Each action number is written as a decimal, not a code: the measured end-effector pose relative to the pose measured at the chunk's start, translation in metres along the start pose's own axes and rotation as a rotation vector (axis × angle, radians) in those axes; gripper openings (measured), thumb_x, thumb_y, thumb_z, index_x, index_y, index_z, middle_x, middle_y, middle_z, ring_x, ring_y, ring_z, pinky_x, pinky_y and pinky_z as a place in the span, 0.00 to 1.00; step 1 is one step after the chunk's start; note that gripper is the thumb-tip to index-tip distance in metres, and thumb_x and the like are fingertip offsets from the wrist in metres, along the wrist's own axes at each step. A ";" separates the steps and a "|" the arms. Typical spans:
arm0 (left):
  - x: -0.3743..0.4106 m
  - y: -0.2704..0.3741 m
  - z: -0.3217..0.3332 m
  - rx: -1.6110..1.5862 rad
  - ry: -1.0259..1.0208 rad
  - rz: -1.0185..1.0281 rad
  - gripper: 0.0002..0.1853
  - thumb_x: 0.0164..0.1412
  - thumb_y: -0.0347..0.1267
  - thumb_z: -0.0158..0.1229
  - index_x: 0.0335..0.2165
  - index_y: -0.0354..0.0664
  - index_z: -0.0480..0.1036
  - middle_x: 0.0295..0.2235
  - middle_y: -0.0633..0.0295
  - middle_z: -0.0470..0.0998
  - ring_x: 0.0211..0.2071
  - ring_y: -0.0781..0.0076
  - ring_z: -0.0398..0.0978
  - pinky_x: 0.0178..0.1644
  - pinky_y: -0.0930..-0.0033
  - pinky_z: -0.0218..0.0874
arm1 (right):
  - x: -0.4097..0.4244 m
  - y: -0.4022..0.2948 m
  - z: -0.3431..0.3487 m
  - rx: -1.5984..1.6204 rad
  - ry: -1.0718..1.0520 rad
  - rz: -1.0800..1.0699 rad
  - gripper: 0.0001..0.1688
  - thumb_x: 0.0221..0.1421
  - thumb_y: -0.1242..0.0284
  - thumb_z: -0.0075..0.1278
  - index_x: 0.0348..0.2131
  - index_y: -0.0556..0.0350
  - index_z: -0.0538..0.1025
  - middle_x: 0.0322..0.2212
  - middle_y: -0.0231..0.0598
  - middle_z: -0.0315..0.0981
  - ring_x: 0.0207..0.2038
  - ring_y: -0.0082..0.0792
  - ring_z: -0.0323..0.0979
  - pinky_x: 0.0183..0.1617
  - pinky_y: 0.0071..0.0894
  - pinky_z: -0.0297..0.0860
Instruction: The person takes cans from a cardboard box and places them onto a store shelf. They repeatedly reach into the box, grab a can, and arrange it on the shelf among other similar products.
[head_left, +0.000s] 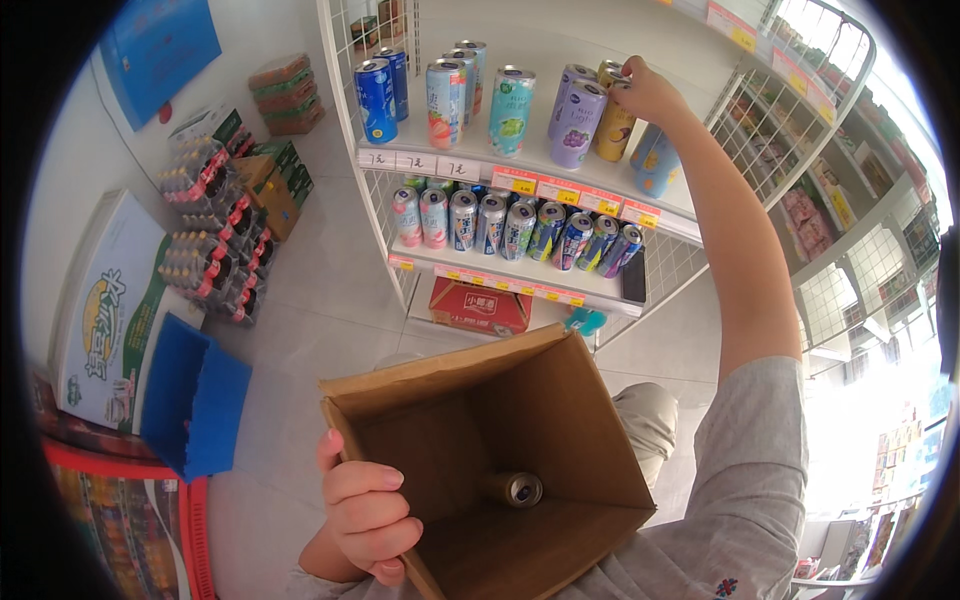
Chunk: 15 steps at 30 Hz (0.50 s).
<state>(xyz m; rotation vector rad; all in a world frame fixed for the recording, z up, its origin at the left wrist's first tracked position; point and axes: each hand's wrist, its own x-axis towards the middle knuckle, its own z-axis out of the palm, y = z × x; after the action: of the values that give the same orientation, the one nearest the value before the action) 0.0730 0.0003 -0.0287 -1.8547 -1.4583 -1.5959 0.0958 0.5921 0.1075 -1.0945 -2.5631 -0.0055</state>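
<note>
My left hand (369, 506) grips the left wall of an open cardboard box (555, 390), which tilts toward me in front of my body. A single can (523, 490) lies on its side at the bottom of the box. My right arm reaches to the upper shelf, where my right hand (654, 91) has its fingers around the top of a yellow can (615, 131). Just left of it stand purple cans (579, 124) with grapes printed on them. Below my right wrist are light blue cans (658, 166), partly covered by my forearm.
Teal (511, 112), strawberry-printed (446, 105) and dark blue cans (375, 101) share the upper shelf. More cans (519, 231) line the shelf below, above a red carton (480, 304). Shrink-wrapped bottle packs (202, 262) and a blue box (214, 405) stand leftward. Wire racks (780, 142) flank the right.
</note>
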 end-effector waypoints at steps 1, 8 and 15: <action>0.001 0.000 0.000 -0.004 0.002 0.005 0.19 0.65 0.46 0.43 0.22 0.54 0.72 0.27 0.70 0.69 0.39 0.63 0.72 0.69 0.36 0.40 | 0.001 -0.001 -0.001 0.006 -0.006 0.006 0.35 0.57 0.55 0.57 0.56 0.56 0.68 0.45 0.54 0.79 0.50 0.51 0.77 0.52 0.47 0.71; 0.002 0.005 -0.001 -0.018 -0.005 0.000 0.19 0.65 0.46 0.43 0.22 0.53 0.72 0.27 0.69 0.69 0.39 0.63 0.72 0.69 0.36 0.41 | -0.001 -0.006 -0.001 -0.076 0.016 -0.018 0.33 0.58 0.55 0.55 0.58 0.50 0.68 0.47 0.51 0.79 0.52 0.51 0.76 0.54 0.48 0.72; 0.006 0.007 0.002 -0.023 -0.007 -0.002 0.19 0.65 0.45 0.42 0.23 0.52 0.71 0.28 0.68 0.69 0.40 0.61 0.72 0.70 0.35 0.41 | -0.056 -0.001 -0.031 -0.188 0.485 -0.321 0.24 0.62 0.59 0.54 0.53 0.47 0.74 0.36 0.38 0.82 0.38 0.45 0.80 0.42 0.45 0.74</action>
<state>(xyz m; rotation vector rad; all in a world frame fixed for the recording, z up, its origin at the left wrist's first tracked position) 0.0788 0.0019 -0.0212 -1.8738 -1.4508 -1.6155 0.1409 0.5477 0.1188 -0.6258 -2.2872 -0.5331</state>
